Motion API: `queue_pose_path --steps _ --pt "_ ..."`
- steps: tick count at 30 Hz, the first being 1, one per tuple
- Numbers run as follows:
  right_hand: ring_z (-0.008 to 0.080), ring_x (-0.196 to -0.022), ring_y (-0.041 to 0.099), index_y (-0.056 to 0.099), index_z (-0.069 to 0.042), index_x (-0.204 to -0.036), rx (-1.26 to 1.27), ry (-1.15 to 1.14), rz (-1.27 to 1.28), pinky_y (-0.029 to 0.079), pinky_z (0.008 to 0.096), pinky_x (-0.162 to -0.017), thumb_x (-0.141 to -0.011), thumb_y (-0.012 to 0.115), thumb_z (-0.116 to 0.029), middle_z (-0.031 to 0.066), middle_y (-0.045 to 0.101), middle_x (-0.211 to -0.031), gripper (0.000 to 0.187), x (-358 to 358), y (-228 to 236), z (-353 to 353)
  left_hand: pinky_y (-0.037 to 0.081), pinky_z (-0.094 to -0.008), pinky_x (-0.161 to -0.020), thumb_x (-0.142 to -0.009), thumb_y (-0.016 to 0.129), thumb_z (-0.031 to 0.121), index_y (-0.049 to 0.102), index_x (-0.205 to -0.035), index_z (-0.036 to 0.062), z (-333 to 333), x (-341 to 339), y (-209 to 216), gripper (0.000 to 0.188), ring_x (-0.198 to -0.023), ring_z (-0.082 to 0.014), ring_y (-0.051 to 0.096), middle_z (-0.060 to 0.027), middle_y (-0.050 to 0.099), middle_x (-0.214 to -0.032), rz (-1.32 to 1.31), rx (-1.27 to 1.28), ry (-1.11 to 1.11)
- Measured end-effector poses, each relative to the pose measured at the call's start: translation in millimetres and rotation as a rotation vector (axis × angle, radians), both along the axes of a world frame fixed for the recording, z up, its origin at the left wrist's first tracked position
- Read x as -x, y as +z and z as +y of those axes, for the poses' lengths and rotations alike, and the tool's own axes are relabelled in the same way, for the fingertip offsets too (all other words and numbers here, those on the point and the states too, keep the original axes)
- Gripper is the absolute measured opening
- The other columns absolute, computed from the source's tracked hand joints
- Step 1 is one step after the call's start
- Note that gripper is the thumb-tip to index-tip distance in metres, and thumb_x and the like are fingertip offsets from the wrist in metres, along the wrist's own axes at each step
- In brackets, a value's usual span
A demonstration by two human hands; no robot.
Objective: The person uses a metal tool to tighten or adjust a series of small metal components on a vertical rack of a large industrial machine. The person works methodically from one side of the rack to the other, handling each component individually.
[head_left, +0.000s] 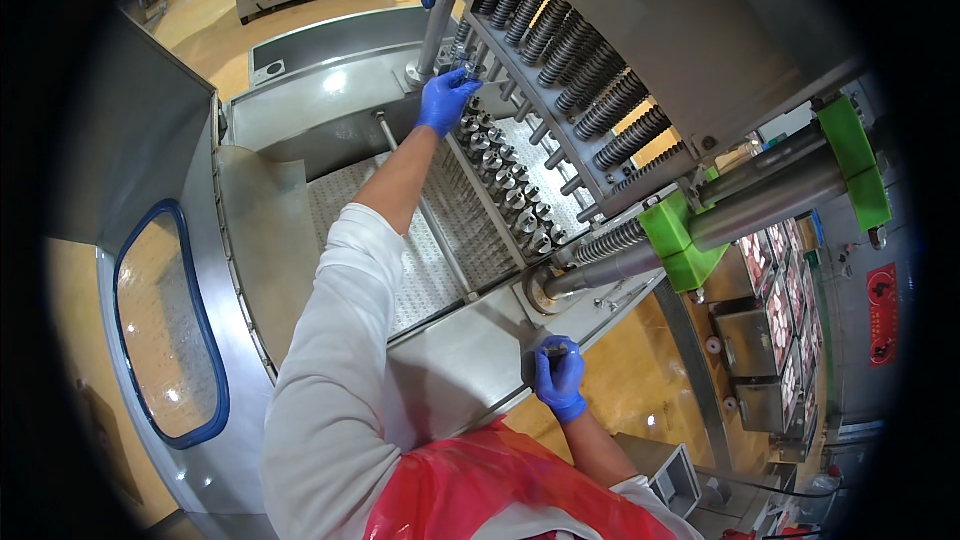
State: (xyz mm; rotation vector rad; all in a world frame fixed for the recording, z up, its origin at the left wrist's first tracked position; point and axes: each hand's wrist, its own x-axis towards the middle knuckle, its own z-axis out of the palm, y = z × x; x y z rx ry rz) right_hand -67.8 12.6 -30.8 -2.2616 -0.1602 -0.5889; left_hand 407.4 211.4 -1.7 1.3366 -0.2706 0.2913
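From a distance I count two blue-gloved hands, one left hand (447,103) and one right hand (562,378); one red apron (490,485); one blue-framed window (172,325); one red wall sign (881,315); at least three green clamps (680,240); over a dozen steel cylinders (515,201); and at least six dark springs (612,105).

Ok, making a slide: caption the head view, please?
Blue-gloved left hand at a metal machine, beside coil springs; right hand curled nearer the red apron.
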Motion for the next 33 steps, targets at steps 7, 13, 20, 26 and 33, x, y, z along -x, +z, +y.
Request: queue_pose_path --steps 7,13,20,26,33 --pt "0.0241 -0.075 0.061 0.052 0.000 -0.103 -0.039 0.039 -0.005 0.049 0.0328 -0.069 -0.087 0.061 0.004 0.0154 0.062 -0.091 0.019 -1.2 -0.5 -2.5 0.055 -0.0297 -0.075 -0.084 0.080 0.021 0.077 -0.108 0.0049 1.0 2.5 16.1 0.029 -0.079 -0.0103 0.069 -0.0090 0.078 -0.091 -0.018 -0.346 0.164" --pt "0.0231 -0.076 0.059 0.049 -0.002 -0.103 -0.042 0.065 -0.035 0.048 0.0329 -0.069 -0.086 0.059 0.008 0.0145 0.059 -0.088 0.023 -1.8 -2.8 -1.6 0.056 -0.0337 -0.076 -0.084 0.079 0.022 0.077 -0.108 0.0069 2.8 5.0 20.9 0.029 -0.082 -0.0199 0.073 -0.0134 0.077 -0.094 -0.004 -0.375 0.154" --pt "0.0230 -0.075 0.057 0.048 -0.002 -0.103 -0.056 0.077 0.011 0.048 0.0331 -0.071 -0.086 0.059 0.009 0.0144 0.058 -0.089 0.023 6.9 -10.5 -7.6 0.056 -0.0359 -0.080 -0.084 0.078 0.022 0.076 -0.110 0.0061 -0.8 4.8 14.9 0.030 -0.088 -0.0259 0.075 -0.0169 0.075 -0.099 -0.064 -0.382 0.159" --pt "0.0269 -0.074 0.064 0.053 -0.001 -0.102 -0.026 0.016 -0.001 0.051 0.0339 -0.068 -0.086 0.065 0.001 0.0165 0.064 -0.091 0.020 -0.7 -1.8 -2.4 0.055 -0.0329 -0.081 -0.085 0.078 0.019 0.075 -0.111 0.0033 5.1 -0.5 15.8 0.031 -0.086 -0.0221 0.074 -0.0156 0.076 -0.097 -0.029 -0.332 0.065" --pt "0.0232 -0.080 0.062 0.054 0.000 -0.104 -0.040 0.010 0.078 0.050 0.0334 -0.074 -0.087 0.062 0.004 0.0147 0.062 -0.093 0.018 0.9 -0.2 0.7 0.055 -0.0308 -0.080 -0.088 0.077 0.017 0.073 -0.109 -0.0036 2.0 -7.6 -1.5 0.030 -0.086 -0.0117 0.070 -0.0108 0.077 -0.095 -0.112 -0.234 0.182"
